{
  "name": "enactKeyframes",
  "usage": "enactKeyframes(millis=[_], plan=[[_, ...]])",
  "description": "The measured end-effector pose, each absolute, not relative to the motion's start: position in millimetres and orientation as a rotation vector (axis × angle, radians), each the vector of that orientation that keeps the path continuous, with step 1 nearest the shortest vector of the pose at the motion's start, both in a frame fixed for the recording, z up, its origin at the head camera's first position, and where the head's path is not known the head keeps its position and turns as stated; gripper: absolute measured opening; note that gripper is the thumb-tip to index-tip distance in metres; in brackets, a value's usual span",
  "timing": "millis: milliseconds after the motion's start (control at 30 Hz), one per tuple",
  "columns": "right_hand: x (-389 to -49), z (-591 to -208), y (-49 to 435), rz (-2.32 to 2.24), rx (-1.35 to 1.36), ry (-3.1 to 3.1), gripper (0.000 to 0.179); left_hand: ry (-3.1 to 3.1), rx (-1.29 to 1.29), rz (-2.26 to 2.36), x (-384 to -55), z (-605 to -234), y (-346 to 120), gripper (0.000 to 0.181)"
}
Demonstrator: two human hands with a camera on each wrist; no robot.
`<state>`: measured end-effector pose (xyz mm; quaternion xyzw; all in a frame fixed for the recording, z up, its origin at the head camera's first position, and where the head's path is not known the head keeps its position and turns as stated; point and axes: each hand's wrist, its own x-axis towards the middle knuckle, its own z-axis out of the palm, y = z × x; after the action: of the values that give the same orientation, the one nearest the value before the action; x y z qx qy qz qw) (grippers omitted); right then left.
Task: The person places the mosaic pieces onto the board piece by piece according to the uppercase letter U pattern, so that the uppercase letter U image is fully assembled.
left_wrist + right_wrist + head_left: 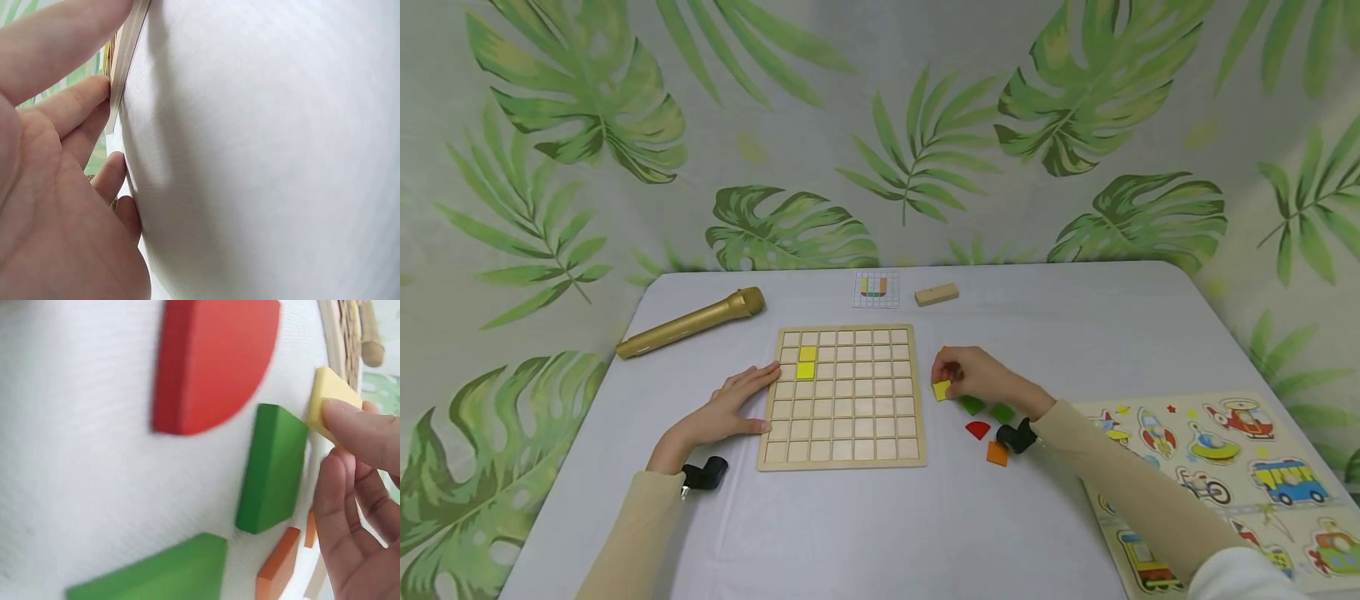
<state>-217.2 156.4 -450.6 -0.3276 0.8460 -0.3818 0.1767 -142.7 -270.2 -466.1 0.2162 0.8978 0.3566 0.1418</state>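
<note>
Between the thumb and fingers of my right hand [988, 377] is a pinched yellow square block [942, 390], just off the right side of a wooden grid board [918, 408]. The right wrist view shows the thumb lying on the face of that yellow block [320, 394]. My left hand [722, 412] touches the board's left edge with its fingers and thumb stretched out. In the left wrist view its fingers meet the board's side [128, 56]. Two yellow squares [806, 370] lie in neighbouring cells of one column, near the board's upper left.
Near the right hand lie a red quarter-round piece [977, 429], green pieces [1002, 413] and an orange square [997, 453]. Behind the board are a pattern card [876, 300] and a wooden block [937, 294]. A gold microphone [692, 322] lies left; a vehicle puzzle [1165, 492] lies right, under the right forearm.
</note>
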Motion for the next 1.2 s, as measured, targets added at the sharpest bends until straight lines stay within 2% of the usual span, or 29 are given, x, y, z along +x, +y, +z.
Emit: enactKeyframes(millis=[400, 567, 1200], plan=[[-225, -440, 153, -1.185, -0.852, 2.269, 0.016, 2.595, 0.711, 1.108, -140, -469, -271, 0.083], [-229, -438, 138, -1.249, -0.853, 2.217, 0.014, 2.579, 0.648, 1.076, -141, -467, -271, 0.083], [-238, -440, 30, -1.297, -0.948, 2.122, 0.011, 2.590, 0.612, 1.026, -142, -463, -269, 0.083]])
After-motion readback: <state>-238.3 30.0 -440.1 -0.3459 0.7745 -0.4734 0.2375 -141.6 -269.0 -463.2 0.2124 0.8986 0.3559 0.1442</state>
